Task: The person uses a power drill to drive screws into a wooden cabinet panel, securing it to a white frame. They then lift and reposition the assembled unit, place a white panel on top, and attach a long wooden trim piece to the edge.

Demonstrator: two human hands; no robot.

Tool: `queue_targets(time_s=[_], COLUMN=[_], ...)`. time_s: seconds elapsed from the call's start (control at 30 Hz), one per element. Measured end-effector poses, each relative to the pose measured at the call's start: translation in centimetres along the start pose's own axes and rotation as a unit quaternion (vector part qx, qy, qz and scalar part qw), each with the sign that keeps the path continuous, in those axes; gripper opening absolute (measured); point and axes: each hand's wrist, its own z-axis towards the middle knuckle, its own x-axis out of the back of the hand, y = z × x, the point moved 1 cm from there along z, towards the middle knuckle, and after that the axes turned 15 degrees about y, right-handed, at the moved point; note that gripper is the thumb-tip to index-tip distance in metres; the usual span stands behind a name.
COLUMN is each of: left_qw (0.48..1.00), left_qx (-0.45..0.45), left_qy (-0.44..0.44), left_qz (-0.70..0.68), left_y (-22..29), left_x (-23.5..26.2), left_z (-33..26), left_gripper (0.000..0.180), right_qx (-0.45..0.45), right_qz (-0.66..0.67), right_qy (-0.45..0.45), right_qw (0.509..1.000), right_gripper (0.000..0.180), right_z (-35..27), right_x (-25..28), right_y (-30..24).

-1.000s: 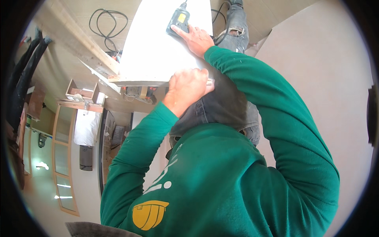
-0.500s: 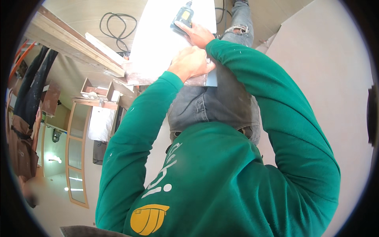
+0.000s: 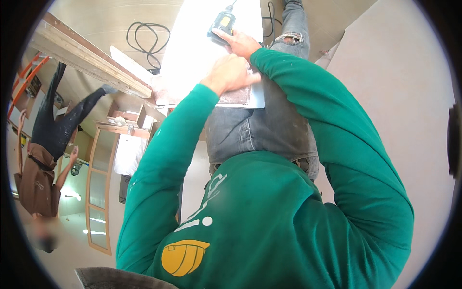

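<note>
My right hand (image 3: 244,44) grips a dark corded power tool (image 3: 223,24) with a yellow label; the tool's exact kind is unclear. It lies over a brightly lit white board (image 3: 187,41). Just nearer to me, my left hand (image 3: 228,74) is closed above the board's near end, with one digit stretched to the right and slightly blurred. What its curled fingers hold, if anything, is hidden. Under that hand shows a worn brownish-pink surface (image 3: 236,98), beside a pale strip along the board's near right edge.
Wooden beams (image 3: 91,58) run along the left of the board. A black cable (image 3: 149,43) lies looped on the floor. Open wooden boxes (image 3: 126,115) stand at the left, near a glazed wooden frame (image 3: 98,188). Another person (image 3: 45,144) in dark trousers is at far left.
My left hand has shifted slightly, its digit reaching out more. My right hand stays on the tool. The other person at the left has come further into view, legs spread apart.
</note>
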Motion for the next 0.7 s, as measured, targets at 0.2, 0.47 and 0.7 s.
queue_targets(time_s=[0.2,0.47,0.7], left_qw=[0.981,0.980,0.989], left_qx=[-0.105,-0.062,-0.019], left_qy=[0.163,0.172,0.148], left_qz=[-0.010,-0.079,-0.024], left_y=[0.6,-1.2,-2.1], left_x=[1.4,1.8,-0.5], left_z=[-6.1,-6.6,-1.5], left_gripper=[0.051,0.044,0.047], right_qx=[-0.007,0.044,0.032], right_qz=[-0.038,-0.097,-0.124], right_qy=[-0.045,0.033,0.039], right_qw=[0.998,0.994,0.991], right_gripper=[0.065,0.065,0.063], right_z=[-0.1,0.3,0.0], right_x=[1.1,0.0,0.0], right_y=[-1.3,-0.4,-0.8])
